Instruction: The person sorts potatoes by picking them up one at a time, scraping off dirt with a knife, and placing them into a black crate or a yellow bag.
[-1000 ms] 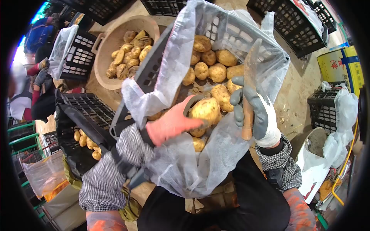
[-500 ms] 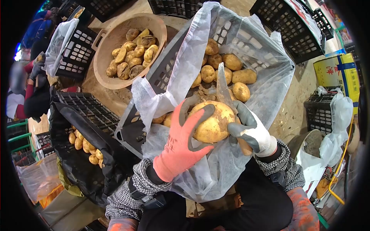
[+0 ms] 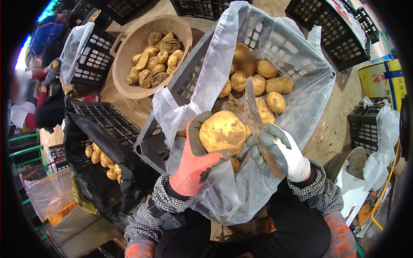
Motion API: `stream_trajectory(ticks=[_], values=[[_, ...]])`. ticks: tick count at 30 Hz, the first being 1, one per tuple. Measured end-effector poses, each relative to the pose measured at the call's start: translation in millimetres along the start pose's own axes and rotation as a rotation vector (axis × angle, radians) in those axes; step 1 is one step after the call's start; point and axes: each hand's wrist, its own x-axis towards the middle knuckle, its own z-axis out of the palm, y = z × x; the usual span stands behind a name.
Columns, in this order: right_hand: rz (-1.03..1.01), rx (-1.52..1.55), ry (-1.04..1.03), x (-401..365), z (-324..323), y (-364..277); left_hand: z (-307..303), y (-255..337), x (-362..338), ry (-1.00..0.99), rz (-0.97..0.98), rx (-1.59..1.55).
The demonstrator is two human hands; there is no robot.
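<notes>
My left hand (image 3: 192, 155), in a pink and grey glove, is closed round a large potato (image 3: 223, 132) with brown soil patches on its skin. Wrapped in a white and grey glove, my right hand (image 3: 282, 150) grips a knife (image 3: 253, 107) by its handle. The rusty blade points up and away, just right of the potato. Both hands are over a crate (image 3: 188, 81) lined with thin white sheeting (image 3: 297, 107). Inside it lie several potatoes (image 3: 279, 85) and crumbs of soil.
A round brown basin (image 3: 122, 81) with cut and damaged potatoes stands beyond the crate. At left, a black-lined crate (image 3: 86, 189) holds more potatoes. Another person (image 3: 45, 81) in gloves works at far left. A yellow box (image 3: 380, 81) and a bucket (image 3: 344, 161) stand at right.
The potato has turned in my left hand, showing another side. My right fingers have come away from it, and the knife is a little farther right of it.
</notes>
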Motion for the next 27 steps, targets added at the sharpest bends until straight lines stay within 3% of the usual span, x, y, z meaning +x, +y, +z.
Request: stream_trajectory(ticks=[2,5,6,10,13,15,19,20,23,27], values=[[0.004,-0.167,0.005,-2.4,5.6,-3.4,-2.3,-9.6,3.2,-0.028,0.068,-0.051],[-0.052,-0.044,0.073,-0.8,13.1,2.4,6.0,-5.4,0.0,0.054,-0.004,-0.049],[-0.033,-0.215,0.047,-1.2,10.2,-1.9,5.9,-6.2,-0.9,0.053,-0.005,-0.048],[0.001,-0.227,0.127,-0.3,8.6,3.6,8.4,-2.8,-1.1,0.029,0.027,-0.027],[-0.119,-0.267,0.001,-0.8,2.6,8.4,-5.6,-8.7,-0.3,-0.022,-0.027,-0.067],[0.034,-0.467,-0.077,-0.8,5.2,-3.7,-8.0,-8.9,0.1,-0.066,-0.06,-0.1],[0.059,-0.255,0.058,-1.6,7.8,0.3,3.3,-5.6,-0.4,-0.004,0.011,-0.115],[-0.033,-0.353,0.027,-0.8,7.3,1.9,4.0,-7.3,-0.2,0.01,0.076,-0.102],[-0.041,-0.49,0.001,0.4,7.6,1.9,3.0,-9.4,-0.3,0.03,0.075,-0.116],[0.049,-0.486,-0.096,0.8,13.2,-6.7,-9.8,-12.1,1.3,0.016,-0.01,0.042]])
